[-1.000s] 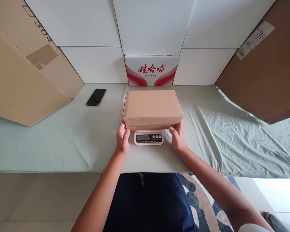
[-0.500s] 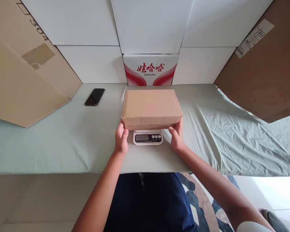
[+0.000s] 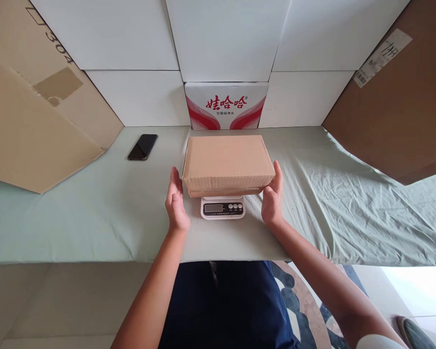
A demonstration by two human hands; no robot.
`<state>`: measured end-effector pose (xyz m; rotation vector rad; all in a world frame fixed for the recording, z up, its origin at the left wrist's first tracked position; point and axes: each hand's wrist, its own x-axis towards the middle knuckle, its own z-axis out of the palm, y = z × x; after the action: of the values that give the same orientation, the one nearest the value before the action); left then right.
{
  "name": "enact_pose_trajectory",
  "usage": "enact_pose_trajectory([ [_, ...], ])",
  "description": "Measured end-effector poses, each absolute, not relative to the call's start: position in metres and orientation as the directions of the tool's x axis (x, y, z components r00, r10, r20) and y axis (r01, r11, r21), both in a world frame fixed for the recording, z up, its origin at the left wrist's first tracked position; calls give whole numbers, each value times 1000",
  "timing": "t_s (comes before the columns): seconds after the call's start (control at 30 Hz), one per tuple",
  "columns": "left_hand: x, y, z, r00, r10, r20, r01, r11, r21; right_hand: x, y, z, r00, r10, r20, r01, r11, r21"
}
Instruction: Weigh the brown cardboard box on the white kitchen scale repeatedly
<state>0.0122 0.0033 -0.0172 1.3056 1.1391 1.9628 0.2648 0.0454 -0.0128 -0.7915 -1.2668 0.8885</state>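
A closed brown cardboard box [image 3: 228, 157] rests on a small white digital scale [image 3: 223, 216], covering its weighing top. The scale's display and buttons face me below the box's front edge. My left hand [image 3: 176, 203] is upright beside the box's left side, fingers stretched out and a small gap between palm and cardboard. On the other side, my right hand [image 3: 273, 198] is at the box's front right corner with its fingers extended. Whether the right fingers still touch the cardboard I cannot tell. Neither hand grips the box.
A black phone [image 3: 143, 147] lies on the green cloth [image 3: 94, 208] to the left. Behind the box stands a white and red carton [image 3: 226, 105] against white panels. Large cardboard sheets [image 3: 51, 131] rise at the left, with a darker brown one [image 3: 396, 111] at the right.
Both hands have let go of the box's lower corners and moved outward, fingers straightening. The box has stayed in place on the scale.
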Motion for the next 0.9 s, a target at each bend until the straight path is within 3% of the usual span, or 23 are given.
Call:
enact_pose_trajectory([
  [0.4, 19, 2, -19, -315, 853, 415, 47, -423, 905, 260, 43, 0, 18, 912, 409, -100, 409, -907],
  [0.63, 9, 73, 13, -325, 826, 461, -1, -487, 873, 245, 107, 28, 26, 875, 484, -101, 484, -869],
  [0.73, 5, 119, 9, -356, 848, 392, -43, -434, 900, 235, 148, 28, 33, 849, 528, -85, 529, -844],
  [0.9, 3, 160, -23, -381, 893, 239, -151, -315, 937, 228, 184, 6, 48, 880, 473, -69, 475, -877],
])
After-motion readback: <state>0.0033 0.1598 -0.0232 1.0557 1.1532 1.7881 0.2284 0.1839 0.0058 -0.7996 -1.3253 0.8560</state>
